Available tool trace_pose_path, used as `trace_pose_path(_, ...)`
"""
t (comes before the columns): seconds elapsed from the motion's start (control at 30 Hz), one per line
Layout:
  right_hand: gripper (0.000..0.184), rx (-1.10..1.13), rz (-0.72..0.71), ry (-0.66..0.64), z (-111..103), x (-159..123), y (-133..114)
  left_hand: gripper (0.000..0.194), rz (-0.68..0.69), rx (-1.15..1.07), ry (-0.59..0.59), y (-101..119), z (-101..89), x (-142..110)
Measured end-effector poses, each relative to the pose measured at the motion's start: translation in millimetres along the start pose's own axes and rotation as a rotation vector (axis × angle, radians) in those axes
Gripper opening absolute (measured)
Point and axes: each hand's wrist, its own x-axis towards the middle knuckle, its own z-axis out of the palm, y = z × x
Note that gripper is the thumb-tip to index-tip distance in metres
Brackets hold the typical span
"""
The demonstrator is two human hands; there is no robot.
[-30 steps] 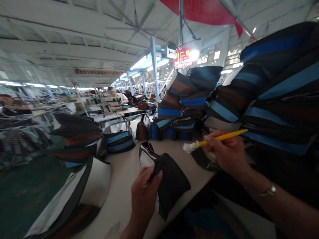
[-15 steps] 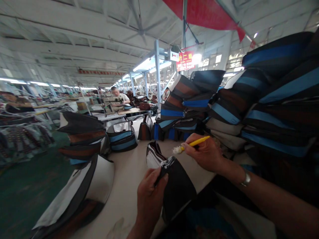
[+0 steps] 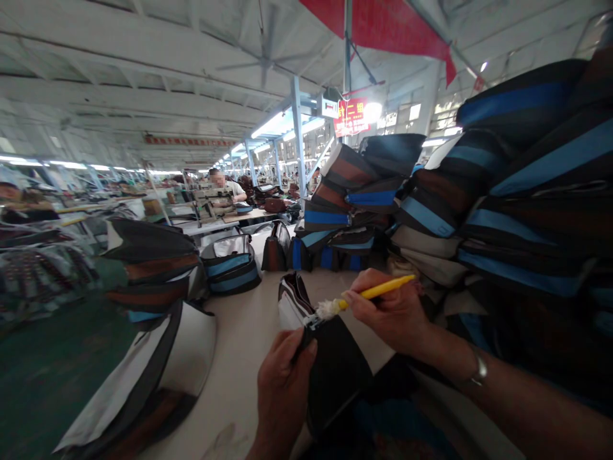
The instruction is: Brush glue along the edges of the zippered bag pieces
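Note:
My left hand (image 3: pixel 283 383) is closed on the upper edge of a black fabric bag piece (image 3: pixel 335 370), holding it up over the pale table (image 3: pixel 239 358). My right hand (image 3: pixel 390 310) pinches a yellow-handled brush (image 3: pixel 376 291). Its white bristle tip (image 3: pixel 328 308) touches the top edge of the black piece, just above my left thumb. A watch sits on my right wrist.
Tall stacks of striped blue, brown and black bags (image 3: pixel 502 191) rise at the right and at the back (image 3: pixel 354 198). More bags (image 3: pixel 148 268) lie at the table's left. A seated person (image 3: pixel 223 185) works at a sewing table far behind.
My right hand moved left from the bag stacks with the brush, bringing its bristles down onto the black piece's top edge. My left hand kept its hold and raised the piece slightly.

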Motion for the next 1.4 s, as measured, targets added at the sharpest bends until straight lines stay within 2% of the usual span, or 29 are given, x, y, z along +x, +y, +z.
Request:
trace_pose_path(0.1,0.015,-0.084,0.010,-0.061,1.7,-2.5,1.9,0.023,0.028,0.033,0.008,-1.6,-0.3,-0.9)
trace_pose_path(0.17,0.015,-0.104,0.006,-0.019,2.1,-3.4,-3.1,0.022,0.042,0.063,0.005,-2.1,-0.7,-1.1)
trace_pose_path(0.23,0.015,-0.032,-0.033,0.004,3.8,-4.0,-12.8,0.022,0.050,0.088,0.006,-1.1,-0.2,-0.9)
trace_pose_path(0.3,0.015,0.050,-0.092,-0.059,7.3,-3.4,-21.7,0.020,0.075,0.108,0.006,1.2,1.2,-0.5)
trace_pose_path(0.4,0.015,-0.041,-0.171,-0.127,12.3,0.7,-25.4,0.019,0.120,0.131,0.015,4.6,3.5,-0.2)
trace_pose_path(0.47,0.016,-0.118,-0.169,-0.069,13.2,3.4,-24.3,0.019,0.144,0.151,0.022,5.0,4.1,-0.8)
trace_pose_path(0.53,0.017,-0.097,-0.119,-0.022,13.4,3.6,-23.2,0.017,0.187,0.176,0.036,3.1,4.3,-2.3)
trace_pose_path(0.6,0.018,-0.056,-0.085,-0.056,13.7,1.7,-21.3,0.014,0.258,0.207,0.073,-0.9,5.2,-3.9)
trace_pose_path(0.7,0.016,-0.121,-0.120,-0.128,11.5,1.2,-16.0,0.010,0.397,0.294,0.145,-8.2,8.5,-4.9)
trace_pose_path(0.8,0.016,-0.194,-0.102,-0.060,2.6,7.6,-18.0,0.013,0.600,0.462,0.175,-12.2,12.8,-3.2)
trace_pose_path(0.87,0.016,-0.156,-0.093,-0.037,-3.2,12.6,-26.7,0.016,0.745,0.564,0.172,-11.1,15.7,-1.0)
trace_pose_path(0.97,0.017,-0.099,-0.125,-0.187,-6.1,16.5,-40.9,0.014,0.865,0.645,0.146,-6.3,20.2,1.5)
trace_pose_path(1.1,0.019,-0.352,-0.168,-0.475,-7.8,20.5,-44.9,0.013,0.906,0.706,0.124,-4.1,27.1,0.9)
trace_pose_path(1.17,0.019,-0.449,-0.191,-0.489,-10.0,23.9,-44.3,0.015,0.913,0.731,0.102,-5.3,30.4,-0.7)
trace_pose_path(1.27,0.017,-0.441,-0.173,-0.439,-9.2,28.8,-45.7,0.016,0.921,0.751,0.080,-7.1,34.8,-3.5)
trace_pose_path(1.4,0.019,-0.491,-0.188,-0.659,-0.8,33.4,-45.8,0.016,0.935,0.774,0.062,-9.1,39.7,-6.4)
